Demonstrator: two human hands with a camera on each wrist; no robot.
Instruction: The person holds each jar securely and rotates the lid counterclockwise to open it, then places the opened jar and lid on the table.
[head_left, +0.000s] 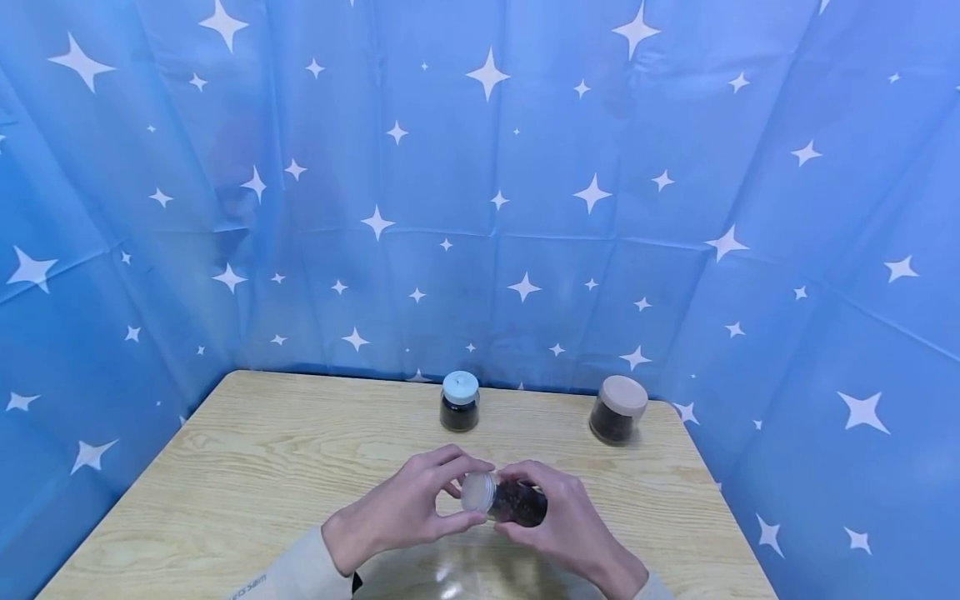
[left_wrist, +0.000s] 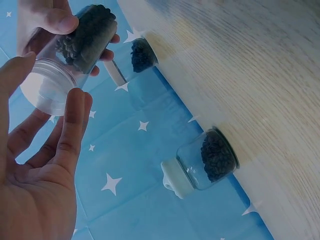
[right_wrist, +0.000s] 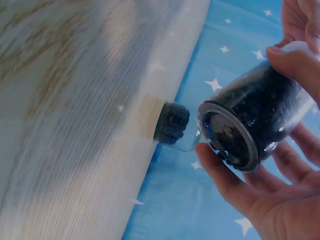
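Observation:
A clear jar (head_left: 519,502) of dark, bean-like pieces lies on its side in the air over the front of the table. My right hand (head_left: 562,517) grips its body, thumb on one side and fingers around the other. At the other end, my left hand (head_left: 405,504) holds the whitish translucent lid (head_left: 474,492) between thumb and fingers. In the left wrist view, fingertips touch the lid (left_wrist: 46,90) at its edge, and the dark pieces fill the far part of the jar (left_wrist: 90,40). The jar's round base (right_wrist: 230,135) faces the right wrist camera.
Behind my hands a jar with a light-blue lid (head_left: 460,408) stands near the table's back edge. Another with a pinkish lid (head_left: 618,408) stands at the back right corner. Both contain dark pieces. A blue star-printed curtain (head_left: 480,208) surrounds the wooden table (head_left: 300,450).

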